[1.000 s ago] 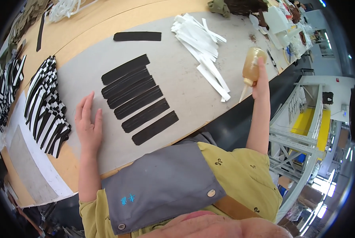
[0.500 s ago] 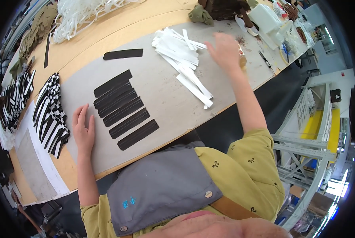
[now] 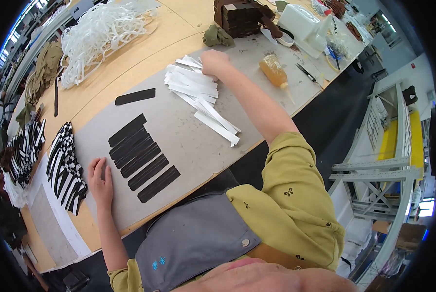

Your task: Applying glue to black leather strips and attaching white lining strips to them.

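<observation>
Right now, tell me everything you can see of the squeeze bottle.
The squeeze bottle lies on its side on the grey mat, thin pale nozzle toward the near edge of the table. It looks like see-through plastic with amber contents. A slim dark tool lies beside it, apart; only the mat visibly touches it.

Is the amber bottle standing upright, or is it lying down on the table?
Lying down: the bottle rests on its side on the table, its nozzle pointing toward the near edge.
</observation>
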`<state>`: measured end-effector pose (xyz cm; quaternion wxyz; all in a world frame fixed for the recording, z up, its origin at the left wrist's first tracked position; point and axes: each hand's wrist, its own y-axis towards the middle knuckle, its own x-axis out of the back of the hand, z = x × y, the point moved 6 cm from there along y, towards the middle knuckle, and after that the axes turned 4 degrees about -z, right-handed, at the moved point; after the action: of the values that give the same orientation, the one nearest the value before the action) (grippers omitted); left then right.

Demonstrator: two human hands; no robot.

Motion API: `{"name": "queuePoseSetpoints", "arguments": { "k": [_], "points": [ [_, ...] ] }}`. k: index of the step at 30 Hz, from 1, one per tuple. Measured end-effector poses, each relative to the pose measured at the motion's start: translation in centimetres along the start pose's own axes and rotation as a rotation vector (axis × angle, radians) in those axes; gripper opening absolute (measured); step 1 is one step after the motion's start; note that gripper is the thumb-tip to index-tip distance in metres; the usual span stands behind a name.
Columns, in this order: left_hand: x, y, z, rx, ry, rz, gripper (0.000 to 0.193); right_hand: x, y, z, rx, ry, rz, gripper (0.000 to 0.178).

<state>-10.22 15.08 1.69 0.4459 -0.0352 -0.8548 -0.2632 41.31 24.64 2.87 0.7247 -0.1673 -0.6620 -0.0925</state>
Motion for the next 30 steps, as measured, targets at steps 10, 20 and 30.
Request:
{"name": "queuePoseSetpoints", "arguments": {
  "k": [10,20,30],
  "points": [
    [0.3,-0.3,0.7,0.024,0.007,-0.014,0.026,0.3,-0.6,-2.5,0.041,0.187,-0.238,0.027],
    [0.0,-0.1,1.5,0.068,0.039,-0.038,0.026,3.3,-17.3,-5.2,0.149,0.701,-0.478,0.036],
    [1.7,-0.7,0.5,-0.024,-0.003,-0.204,0.028,-0.7,-23.5,-2.6,0.088,0.688,-0.349,0.025]
  ]
}}
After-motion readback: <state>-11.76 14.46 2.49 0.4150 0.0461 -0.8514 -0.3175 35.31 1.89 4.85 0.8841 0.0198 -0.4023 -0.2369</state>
